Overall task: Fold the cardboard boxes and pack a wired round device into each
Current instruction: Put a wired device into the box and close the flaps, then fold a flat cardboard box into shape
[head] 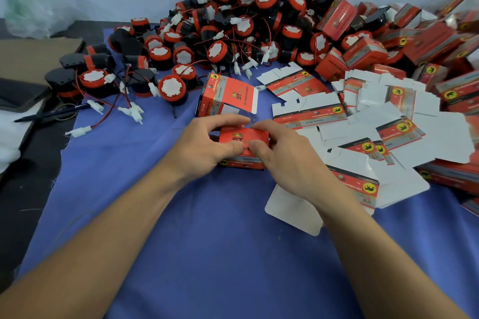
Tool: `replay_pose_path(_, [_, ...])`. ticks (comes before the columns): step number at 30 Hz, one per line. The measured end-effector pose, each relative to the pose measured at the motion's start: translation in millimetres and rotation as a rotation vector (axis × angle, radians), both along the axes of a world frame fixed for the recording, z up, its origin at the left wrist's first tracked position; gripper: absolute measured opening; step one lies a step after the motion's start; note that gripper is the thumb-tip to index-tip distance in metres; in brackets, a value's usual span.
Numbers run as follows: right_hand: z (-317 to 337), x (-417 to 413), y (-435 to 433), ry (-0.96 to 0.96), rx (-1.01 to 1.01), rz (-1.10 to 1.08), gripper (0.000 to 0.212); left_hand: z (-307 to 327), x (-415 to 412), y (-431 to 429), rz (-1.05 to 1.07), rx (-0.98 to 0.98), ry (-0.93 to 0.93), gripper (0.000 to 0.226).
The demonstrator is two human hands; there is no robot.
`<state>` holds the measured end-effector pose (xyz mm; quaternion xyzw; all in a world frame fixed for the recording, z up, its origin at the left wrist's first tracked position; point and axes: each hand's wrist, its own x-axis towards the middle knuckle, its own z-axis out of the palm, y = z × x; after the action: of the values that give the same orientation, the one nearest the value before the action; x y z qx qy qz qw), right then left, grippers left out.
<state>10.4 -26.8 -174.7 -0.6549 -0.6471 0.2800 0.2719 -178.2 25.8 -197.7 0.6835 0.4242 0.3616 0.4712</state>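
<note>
- The left hand [204,145] and the right hand [282,155] meet over one red cardboard box [243,137]. Each pinches it, with the thumb pressed on the printed top face and the fingers curled over the far edge.
- This box sits on the blue cloth [207,241] that covers the table, directly under the two hands. Its top face looks folded down. What it holds cannot be told, as the hands cover its ends.
- Just beyond the hands lies a second box [228,96], folded into shape, with a white flap standing open at its right end. Its inside is too unclear to say what it holds.
- Beyond that box, a heap of wired round devices [233,21] rises against the wall. They are black bodies with red rims and white faces, and they trail red and black wires ending in white plugs. The heap spreads toward the left of the hands, where loose devices and plugs lie on the cloth.
- To the right of the hands, flat unfolded boxes [363,124] lie scattered and overlapping, white sides and printed sides mixed. One of them reaches under the right forearm.
- Farther right and beyond those, closed red boxes [427,41] are piled together. Their contents are hidden.
- Well to the left of the hands, off the cloth, lie a dark pen [51,114] and a brown cardboard sheet [31,59].
</note>
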Motion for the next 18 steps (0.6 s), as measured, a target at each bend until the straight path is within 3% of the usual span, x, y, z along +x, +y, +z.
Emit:
replay_pose_path(4, [0.4, 7.3, -2.1, -0.052, -0.022, 0.113, 0.069, -5.8, 12.0, -3.9, 0.041, -0.074, -0.144, 0.047])
replay_pose_path(10, [-2.0, -3.7, 5.1, -0.162, 0.038, 0.067, 0.037, -8.1, 15.7, -2.4, 0.123, 0.058, 0.004, 0.041])
replay_pose_path(14, [14.8, 7.8, 4.4, -0.060, -0.047, 0.062, 0.030, 0.8, 11.7, -4.1, 0.213, -0.145, -0.357, 0.031])
replay_pose_path(16, [35.1, 35.5, 2.9, 0.310, -0.051, -0.053, 0.031, 2.7, 8.9, -3.8, 0.226, -0.168, -0.373, 0.032])
replay_pose_path(18, [65.5, 75.3, 0.0, 1.082, 0.019, -0.182, 0.048, 1.6, 10.9, -4.9, 0.215, -0.132, -0.279, 0.033])
